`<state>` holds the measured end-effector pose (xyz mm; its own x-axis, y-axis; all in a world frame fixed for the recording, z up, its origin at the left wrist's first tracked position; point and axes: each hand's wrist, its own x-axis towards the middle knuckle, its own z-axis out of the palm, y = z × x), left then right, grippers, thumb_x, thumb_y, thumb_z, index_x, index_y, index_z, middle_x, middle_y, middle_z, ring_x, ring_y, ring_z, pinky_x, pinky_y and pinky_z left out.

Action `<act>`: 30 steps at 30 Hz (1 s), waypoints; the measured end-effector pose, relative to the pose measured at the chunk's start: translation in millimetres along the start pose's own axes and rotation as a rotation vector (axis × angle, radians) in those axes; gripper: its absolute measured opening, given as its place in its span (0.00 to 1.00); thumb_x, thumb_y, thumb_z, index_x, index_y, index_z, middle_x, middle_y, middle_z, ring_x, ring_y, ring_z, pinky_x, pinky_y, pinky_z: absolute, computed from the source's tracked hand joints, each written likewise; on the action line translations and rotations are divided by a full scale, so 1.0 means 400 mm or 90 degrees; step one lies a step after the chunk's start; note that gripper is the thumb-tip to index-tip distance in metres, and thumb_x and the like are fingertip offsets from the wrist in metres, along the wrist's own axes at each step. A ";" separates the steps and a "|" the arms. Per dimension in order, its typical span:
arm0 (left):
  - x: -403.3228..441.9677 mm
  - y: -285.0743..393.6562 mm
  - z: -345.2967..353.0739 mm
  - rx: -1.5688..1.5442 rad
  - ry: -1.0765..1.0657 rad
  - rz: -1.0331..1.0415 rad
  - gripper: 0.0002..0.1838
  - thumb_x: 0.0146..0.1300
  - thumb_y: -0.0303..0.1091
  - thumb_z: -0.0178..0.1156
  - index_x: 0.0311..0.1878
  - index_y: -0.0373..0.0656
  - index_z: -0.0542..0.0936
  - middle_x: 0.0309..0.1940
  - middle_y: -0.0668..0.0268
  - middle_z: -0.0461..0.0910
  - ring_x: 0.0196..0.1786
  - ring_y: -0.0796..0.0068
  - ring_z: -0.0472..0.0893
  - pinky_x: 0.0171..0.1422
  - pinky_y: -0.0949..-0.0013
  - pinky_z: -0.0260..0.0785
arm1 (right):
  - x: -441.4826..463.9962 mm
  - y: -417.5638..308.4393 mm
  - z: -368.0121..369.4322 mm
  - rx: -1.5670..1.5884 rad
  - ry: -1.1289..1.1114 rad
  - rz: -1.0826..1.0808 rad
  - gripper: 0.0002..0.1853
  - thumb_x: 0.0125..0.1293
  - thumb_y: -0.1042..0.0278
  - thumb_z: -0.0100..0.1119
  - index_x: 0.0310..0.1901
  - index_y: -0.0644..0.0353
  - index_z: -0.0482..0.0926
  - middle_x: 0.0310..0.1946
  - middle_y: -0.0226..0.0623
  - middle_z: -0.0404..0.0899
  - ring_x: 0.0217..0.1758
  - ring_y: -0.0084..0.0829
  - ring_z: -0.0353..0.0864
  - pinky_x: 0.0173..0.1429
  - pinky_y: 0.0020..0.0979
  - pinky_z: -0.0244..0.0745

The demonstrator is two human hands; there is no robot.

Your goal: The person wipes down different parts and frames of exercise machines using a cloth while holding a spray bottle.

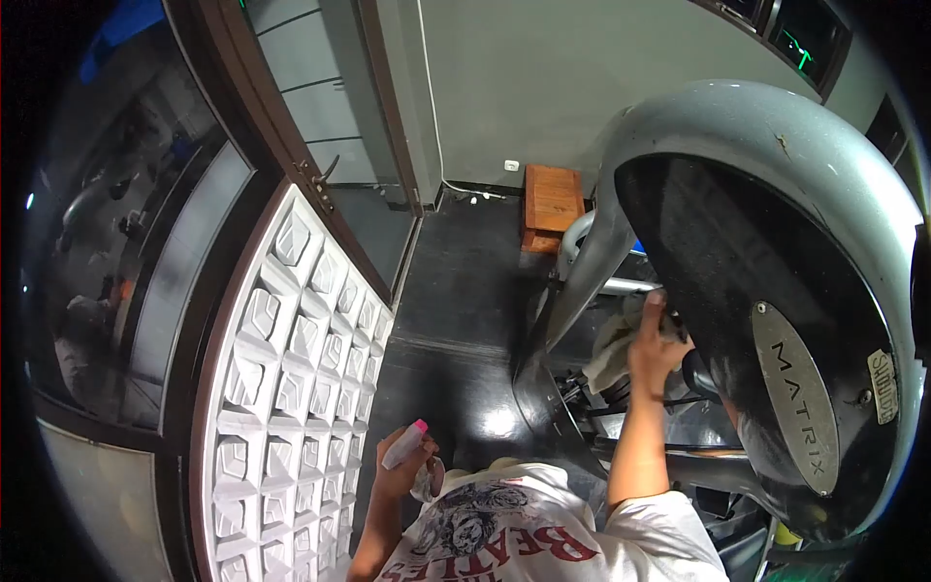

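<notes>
My left hand (405,458) is closed round a small whitish bottle (403,446) with a pink cap, near my waist. A light cloth (429,479) hangs beside that hand. On the right, my right hand (658,347) reaches to the grey frame of a machine with a black panel (718,252) and a MATRIX plate (795,398). It holds a greyish cloth (613,351), which hangs down on the left of the fingers. Part of that hand lies close to the panel's edge.
A wooden box-like stool (553,204) stands by the far wall, near a wall socket. On the left are a white patterned panel (291,388), a brown-framed door with a handle (328,171), and glass. The machine's curved legs reach the dark floor (446,291).
</notes>
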<state>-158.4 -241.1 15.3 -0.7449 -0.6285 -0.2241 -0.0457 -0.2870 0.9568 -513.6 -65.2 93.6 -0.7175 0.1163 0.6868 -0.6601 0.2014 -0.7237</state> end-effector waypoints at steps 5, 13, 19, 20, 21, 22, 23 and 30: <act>0.010 -0.007 0.021 0.010 -0.048 0.054 0.06 0.63 0.26 0.64 0.40 0.36 0.79 0.30 0.63 0.83 0.27 0.77 0.81 0.31 0.71 0.75 | -0.131 0.098 -0.012 0.043 -0.126 0.129 0.10 0.66 0.68 0.66 0.41 0.66 0.79 0.33 0.39 0.83 0.38 0.29 0.81 0.47 0.29 0.73; 0.012 0.010 0.033 0.019 -0.066 0.076 0.04 0.63 0.25 0.64 0.38 0.37 0.80 0.30 0.64 0.83 0.28 0.78 0.81 0.32 0.71 0.75 | -0.409 0.367 -0.121 -0.372 -0.530 0.361 0.25 0.63 0.68 0.61 0.60 0.65 0.67 0.47 0.64 0.80 0.53 0.65 0.77 0.53 0.56 0.74; 0.031 0.004 0.028 0.029 -0.072 0.103 0.03 0.62 0.23 0.63 0.38 0.36 0.79 0.30 0.63 0.83 0.27 0.77 0.81 0.31 0.72 0.75 | -0.385 0.308 -0.160 -0.299 -0.558 0.129 0.21 0.65 0.71 0.53 0.59 0.67 0.70 0.51 0.61 0.78 0.56 0.63 0.76 0.59 0.49 0.73; 0.035 0.002 0.030 0.020 -0.074 0.112 0.04 0.62 0.22 0.63 0.39 0.36 0.79 0.30 0.63 0.83 0.27 0.77 0.81 0.31 0.71 0.75 | -0.393 0.308 -0.169 -0.278 -0.557 0.114 0.20 0.66 0.70 0.52 0.58 0.67 0.71 0.50 0.59 0.79 0.56 0.62 0.76 0.59 0.48 0.73; 0.035 0.009 0.037 0.001 -0.071 0.099 0.04 0.62 0.22 0.63 0.39 0.36 0.79 0.30 0.63 0.83 0.27 0.77 0.81 0.31 0.72 0.75 | -0.388 0.285 -0.172 -0.257 -0.556 0.100 0.19 0.67 0.70 0.51 0.58 0.67 0.71 0.50 0.58 0.79 0.55 0.61 0.77 0.58 0.47 0.73; 0.033 0.023 0.049 -0.015 -0.068 0.085 0.04 0.62 0.22 0.63 0.39 0.36 0.79 0.29 0.63 0.82 0.26 0.77 0.81 0.31 0.72 0.74 | -0.377 0.249 -0.172 -0.236 -0.555 0.086 0.18 0.69 0.70 0.50 0.58 0.66 0.71 0.49 0.57 0.80 0.54 0.60 0.78 0.58 0.45 0.74; 0.033 0.031 0.058 -0.030 -0.066 0.071 0.04 0.62 0.21 0.63 0.39 0.35 0.78 0.29 0.64 0.82 0.26 0.77 0.81 0.31 0.72 0.74 | -0.367 0.212 -0.173 -0.188 -0.543 0.177 0.18 0.71 0.67 0.51 0.58 0.66 0.71 0.48 0.56 0.81 0.53 0.59 0.79 0.56 0.44 0.74; 0.067 0.041 0.086 0.002 -0.129 0.061 0.05 0.62 0.22 0.64 0.40 0.35 0.78 0.28 0.66 0.80 0.25 0.78 0.80 0.30 0.73 0.74 | -0.301 0.041 -0.169 -0.080 -0.504 0.371 0.19 0.73 0.59 0.58 0.55 0.65 0.72 0.44 0.41 0.82 0.49 0.32 0.81 0.56 0.35 0.74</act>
<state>-202.1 -237.8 31.3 -0.8647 -0.4940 -0.0909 0.0296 -0.2308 0.9726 -423.1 -10.0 3.6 -0.8944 -0.4444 -0.0503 -0.1619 0.4265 -0.8899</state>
